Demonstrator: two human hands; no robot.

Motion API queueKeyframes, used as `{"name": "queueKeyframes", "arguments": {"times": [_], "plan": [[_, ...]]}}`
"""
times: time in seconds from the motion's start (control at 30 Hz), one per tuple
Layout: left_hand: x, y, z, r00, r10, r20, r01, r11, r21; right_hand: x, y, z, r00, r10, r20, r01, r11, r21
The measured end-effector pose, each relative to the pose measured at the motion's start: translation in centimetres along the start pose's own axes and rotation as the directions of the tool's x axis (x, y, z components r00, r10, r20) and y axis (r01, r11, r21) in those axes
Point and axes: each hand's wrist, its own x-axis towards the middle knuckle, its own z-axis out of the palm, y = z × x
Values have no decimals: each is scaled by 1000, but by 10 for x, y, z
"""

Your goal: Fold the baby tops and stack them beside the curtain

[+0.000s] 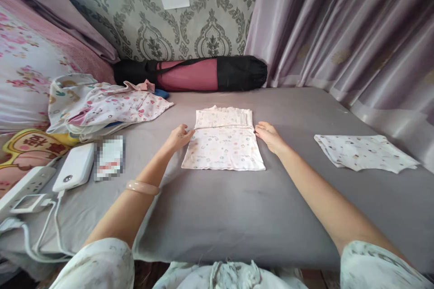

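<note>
With left hand (179,137) and right hand (269,136) apart, pinching cloth (224,150) at opposite edges, probably to level fold (222,127). Spread on sheet (237,216).

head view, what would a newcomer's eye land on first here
Probably the pale printed cloth in the middle of the grey sheet, with the left hand and right hand at its side edges. Next might come the long pink-and-black bag lying at the back, before the boldly patterned wall.
</note>
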Motion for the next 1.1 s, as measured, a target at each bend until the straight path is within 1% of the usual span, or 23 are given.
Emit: {"name": "queueKeyframes", "arguments": {"times": [0.1, 0.17, 0.27, 0.37, 0.43, 0.5, 0.57, 0.63, 0.67, 0.73, 0.77, 0.83, 0.93, 0.97, 1.0, 1.1], "plan": [[-27, -2, -4, 999, -31, 34, 34, 997, -66, -33, -3, -11, 994, 93, 59, -100, 986, 131], [-43, -1, -5, 998, -42, 48, 47, 993, -112, -53, -8, -16, 987, 145, 75, -155, 977, 147], [-64, 2, -7, 995, -35, 92, 47, 990, -133, -80, -14, -21, 972, 199, 125, -210, 975, 80], [-82, 2, -7, 991, -1, 137, 20, 991, -132, -101, -15, -26, 955, 200, 220, -200, 980, -22], [-90, 0, -6, 983, 62, 174, -28, 981, -190, -111, -13, -32, 946, 157, 284, -134, 986, -99], [-96, -4, -6, 968, 155, 198, -100, 960, -261, -116, -7, -38, 928, 98, 359, -36, 984, -176], [-100, -7, -6, 952, 228, 205, -158, 937, -310, -118, -1, -43, 893, 34, 449, 86, 966, -243], [-104, -9, -9, 944, 256, 210, -173, 921, -349, -116, 6, -47, 852, -17, 524, 201, 934, -296], [-106, -9, -10, 942, 258, 215, -168, 916, -363, -115, 9, -47, 841, -46, 540, 255, 913, -320], [-109, -10, -12, 942, 260, 214, -170, 915, -366, -114, 12, -46, 848, -134, 513, 362, 853, -376], [-110, -10, -12, 941, 273, 199, -193, 918, -346, -113, 12, -44, 854, -201, 481, 421, 809, -409], [-110, -11, -10, 937, 324, 129, -284, 923, -259, -114, 12, -41, 845, -343, 410, 521, 700, -488], [-107, -13, -3, 912, 411, -4, -410, 909, -76, -114, 9, -37, 810, -466, 355, 582, 565, -585], [-106, -14, -1, 901, 434, -29, -434, 900, -30, -114, 8, -36, 792, -503, 345, 599, 532, -598], [-105, -14, -1, 890, 454, -43, -455, 891, 7, -114, 8, -37, 764, -545, 344, 626, 499, -599], [-106, -14, -4, 852, 519, -63, -512, 853, 101, -111, 8, -42, 641, -658, 395, 745, 411, -526]]}}
